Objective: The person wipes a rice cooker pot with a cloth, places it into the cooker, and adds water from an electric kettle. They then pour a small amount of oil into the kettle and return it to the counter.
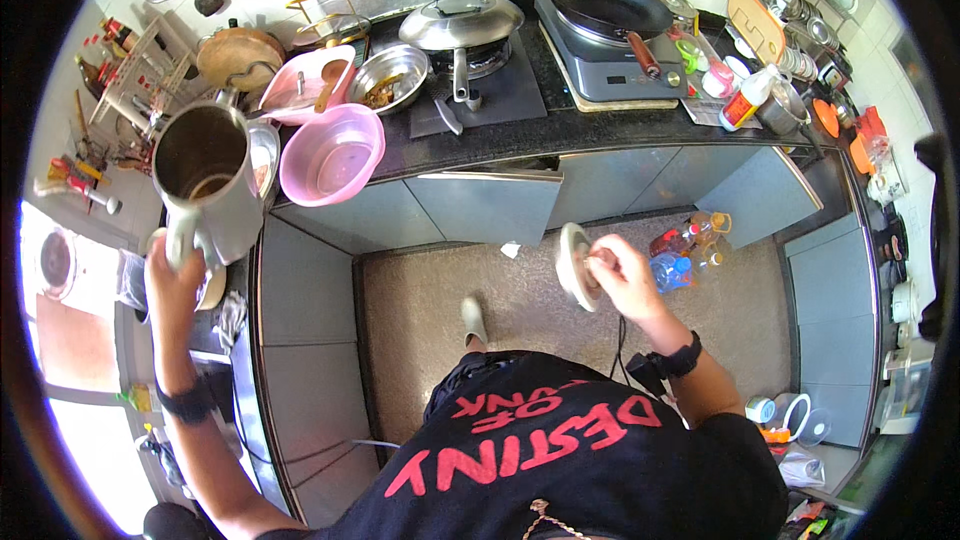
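Observation:
My left hand (174, 277) grips the handle of a pale grey kettle-like jug (232, 229), raised at the left above the counter. Its top is uncovered, and a little brownish liquid or residue shows at the bottom of the dark inside. In my right hand (626, 277) is a round pale lid (574, 266), held by its brown knob and tilted on edge over the floor. A pink plastic basin (334, 154) stands just right of the jug, near the counter edge. Partly hidden behind the jug is a metal bowl (266, 157) with something pale in it.
On a gas hob stands a lidded pan (461, 22); a frying pan (607, 4) rests on an induction cooker (615, 79). A steel bowl (390, 79) holds brown food pieces. Cabinet doors (491, 206) (761, 191) hang ajar. Several bottles (671, 270) stand on the floor.

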Motion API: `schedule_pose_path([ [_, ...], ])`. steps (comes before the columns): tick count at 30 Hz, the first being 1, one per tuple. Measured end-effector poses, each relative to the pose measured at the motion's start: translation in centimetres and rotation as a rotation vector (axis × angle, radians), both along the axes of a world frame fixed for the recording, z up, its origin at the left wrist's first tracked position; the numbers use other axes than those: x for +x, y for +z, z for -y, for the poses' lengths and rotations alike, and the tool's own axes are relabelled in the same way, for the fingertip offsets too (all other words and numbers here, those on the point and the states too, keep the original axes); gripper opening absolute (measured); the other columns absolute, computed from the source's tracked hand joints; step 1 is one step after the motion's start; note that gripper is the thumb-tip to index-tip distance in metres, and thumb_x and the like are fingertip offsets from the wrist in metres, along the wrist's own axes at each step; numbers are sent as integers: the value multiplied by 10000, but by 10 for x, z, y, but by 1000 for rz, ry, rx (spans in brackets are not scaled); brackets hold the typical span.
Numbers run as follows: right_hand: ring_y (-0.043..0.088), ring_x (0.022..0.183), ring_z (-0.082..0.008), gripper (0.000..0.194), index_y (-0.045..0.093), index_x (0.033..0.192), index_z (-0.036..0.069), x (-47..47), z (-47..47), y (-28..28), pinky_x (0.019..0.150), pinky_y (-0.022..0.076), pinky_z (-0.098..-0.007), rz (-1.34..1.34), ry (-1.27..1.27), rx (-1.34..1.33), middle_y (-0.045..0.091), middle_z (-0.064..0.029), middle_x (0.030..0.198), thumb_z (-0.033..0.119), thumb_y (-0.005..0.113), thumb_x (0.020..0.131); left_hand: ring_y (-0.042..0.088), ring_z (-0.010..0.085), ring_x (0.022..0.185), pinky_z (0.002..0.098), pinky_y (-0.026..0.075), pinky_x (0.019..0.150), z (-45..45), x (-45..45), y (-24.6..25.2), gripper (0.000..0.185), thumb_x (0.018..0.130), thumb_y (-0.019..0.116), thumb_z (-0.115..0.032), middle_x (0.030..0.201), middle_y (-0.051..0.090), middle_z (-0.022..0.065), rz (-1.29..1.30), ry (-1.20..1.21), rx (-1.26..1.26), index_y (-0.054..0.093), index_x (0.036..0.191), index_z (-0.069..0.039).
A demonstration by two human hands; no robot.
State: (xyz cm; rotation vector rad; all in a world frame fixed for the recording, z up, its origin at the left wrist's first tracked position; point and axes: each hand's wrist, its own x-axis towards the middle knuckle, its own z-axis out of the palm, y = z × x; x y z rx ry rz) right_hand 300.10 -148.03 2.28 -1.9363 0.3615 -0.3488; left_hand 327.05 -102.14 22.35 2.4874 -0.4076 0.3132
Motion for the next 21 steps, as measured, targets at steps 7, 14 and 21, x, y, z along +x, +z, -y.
schedule_pose_path([
  [7,491,664,-43,119,571,950,40,37,17,-9,584,417,-217,-22,-281,89,539,38,736,94,647,876,653,341,734,398,501,698,86,165,26,341,752,651,-210,788,653,213,160,-206,328,631,976,46],
  [14,505,707,-46,135,558,992,40,70,24,-6,614,428,-210,-75,-374,104,555,28,801,84,627,885,656,394,792,447,514,770,161,281,14,339,714,675,-240,805,655,244,103,-449,526,669,912,34],
  [21,494,675,-42,110,548,981,44,75,36,-16,592,417,-209,-84,-453,162,532,28,786,67,606,892,662,380,806,449,534,764,206,330,-8,322,703,656,-239,829,673,221,107,-423,821,689,933,-16],
])
